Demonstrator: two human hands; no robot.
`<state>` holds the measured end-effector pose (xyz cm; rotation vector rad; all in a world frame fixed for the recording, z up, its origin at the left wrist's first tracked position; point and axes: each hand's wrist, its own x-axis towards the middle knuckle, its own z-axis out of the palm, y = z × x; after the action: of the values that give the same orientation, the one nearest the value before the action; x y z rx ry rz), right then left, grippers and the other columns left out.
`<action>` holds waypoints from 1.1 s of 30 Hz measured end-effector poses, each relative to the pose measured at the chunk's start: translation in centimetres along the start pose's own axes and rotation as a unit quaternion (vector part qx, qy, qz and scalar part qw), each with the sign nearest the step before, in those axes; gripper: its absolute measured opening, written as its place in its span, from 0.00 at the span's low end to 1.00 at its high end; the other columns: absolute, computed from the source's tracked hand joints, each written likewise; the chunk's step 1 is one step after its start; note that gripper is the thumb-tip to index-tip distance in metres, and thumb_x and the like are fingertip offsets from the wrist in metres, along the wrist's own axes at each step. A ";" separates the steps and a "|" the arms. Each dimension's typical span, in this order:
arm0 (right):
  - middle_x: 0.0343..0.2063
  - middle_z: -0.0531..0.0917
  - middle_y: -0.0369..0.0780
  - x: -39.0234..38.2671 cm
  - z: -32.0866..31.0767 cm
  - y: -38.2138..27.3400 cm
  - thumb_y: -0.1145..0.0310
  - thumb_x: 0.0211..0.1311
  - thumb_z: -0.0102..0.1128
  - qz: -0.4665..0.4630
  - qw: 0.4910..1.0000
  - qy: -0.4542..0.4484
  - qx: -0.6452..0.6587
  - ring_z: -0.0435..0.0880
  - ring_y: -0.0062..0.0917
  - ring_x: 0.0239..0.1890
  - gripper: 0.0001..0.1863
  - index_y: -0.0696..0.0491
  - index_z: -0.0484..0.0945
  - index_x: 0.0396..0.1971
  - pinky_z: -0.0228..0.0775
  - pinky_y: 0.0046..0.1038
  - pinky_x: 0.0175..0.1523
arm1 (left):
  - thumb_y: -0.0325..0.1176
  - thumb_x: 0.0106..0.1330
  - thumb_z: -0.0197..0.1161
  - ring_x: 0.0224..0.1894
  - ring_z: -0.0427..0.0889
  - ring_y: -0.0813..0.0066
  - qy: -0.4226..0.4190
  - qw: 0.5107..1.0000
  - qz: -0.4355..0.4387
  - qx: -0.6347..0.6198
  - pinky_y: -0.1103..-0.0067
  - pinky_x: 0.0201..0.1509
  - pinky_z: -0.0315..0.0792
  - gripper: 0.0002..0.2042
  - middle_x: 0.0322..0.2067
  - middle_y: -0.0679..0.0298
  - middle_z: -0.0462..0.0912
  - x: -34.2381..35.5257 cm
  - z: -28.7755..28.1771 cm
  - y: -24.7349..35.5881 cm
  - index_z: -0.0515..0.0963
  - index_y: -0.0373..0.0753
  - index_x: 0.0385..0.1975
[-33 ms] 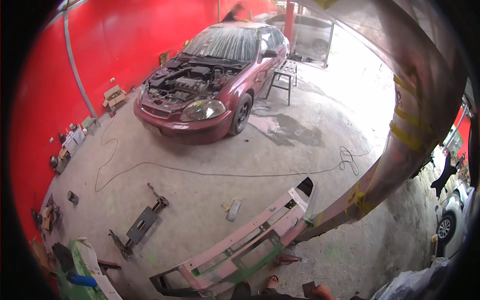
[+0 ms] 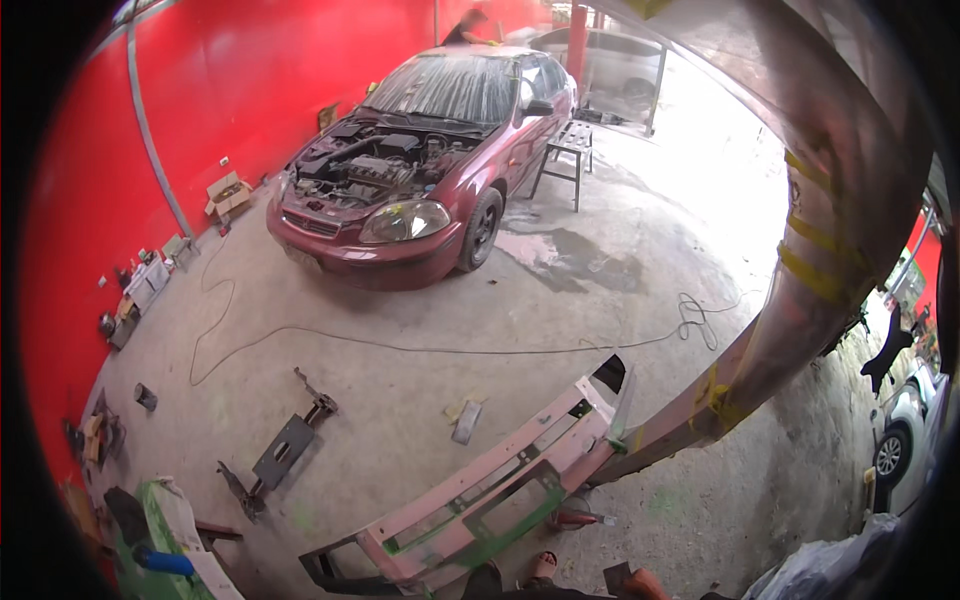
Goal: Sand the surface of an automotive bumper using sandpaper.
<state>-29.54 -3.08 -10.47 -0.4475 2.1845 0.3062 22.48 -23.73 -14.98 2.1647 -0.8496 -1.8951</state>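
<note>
Neither of my hands can be made out. My sandalled foot [image 2: 543, 566] shows at the lower edge. Just ahead of it lies a long pink-and-green car body panel [image 2: 455, 515] with several cut-out openings. A reddish tool [image 2: 577, 518] with a pale end lies beside the panel, on its near right side. At the bottom edge sit a dark flat piece [image 2: 617, 578] and an orange object [image 2: 648, 584], both partly cut off. A large curved car panel [image 2: 725, 395] with yellow tape rises along the right.
A maroon car [image 2: 375, 250] with a bare engine bay stands ahead; a person [image 2: 470, 30] leans at its roof. A metal stool [image 2: 568, 150] is beside it. A thin cable [image 2: 440, 349] crosses the floor. A dark metal bracket [image 2: 283, 452] lies at left, a grey block [image 2: 466, 420] in the middle.
The person at the far side of the maroon car has shifted slightly. The panels, tools and floor items look the same.
</note>
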 end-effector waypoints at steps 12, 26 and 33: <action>0.37 0.83 0.53 -3.5 -5.3 -3.2 0.56 0.45 0.60 -0.111 0.986 0.102 0.071 0.83 0.46 0.42 0.24 0.57 0.81 0.40 0.74 0.42 0.45 | 0.45 0.66 0.54 0.27 0.80 0.69 -0.019 1.000 0.021 0.012 0.73 0.30 0.76 0.16 0.31 0.61 0.82 1.6 -0.2 1.9 0.78 0.39 0.41; 0.41 0.82 0.52 -3.4 -4.7 -3.1 0.54 0.46 0.64 -0.130 0.988 0.062 0.059 0.81 0.44 0.47 0.28 0.59 0.79 0.44 0.72 0.40 0.51 | 0.44 0.66 0.53 0.26 0.81 0.68 -0.041 0.999 0.031 0.012 0.72 0.28 0.77 0.16 0.31 0.60 0.82 2.8 1.0 2.9 0.78 0.39 0.43; 0.49 0.76 0.59 -2.7 -3.3 -3.3 0.60 0.48 0.67 -0.141 0.970 0.115 0.161 0.75 0.49 0.54 0.40 0.63 0.61 0.59 0.68 0.40 0.57 | 0.43 0.67 0.53 0.25 0.81 0.67 -0.019 0.999 0.027 -0.002 0.72 0.27 0.77 0.15 0.31 0.59 0.82 0.2 0.5 0.7 0.77 0.40 0.43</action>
<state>-28.94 -6.74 -6.53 -0.6232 2.2991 -0.2659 21.74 -24.30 -14.90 2.0865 -0.9002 -1.9173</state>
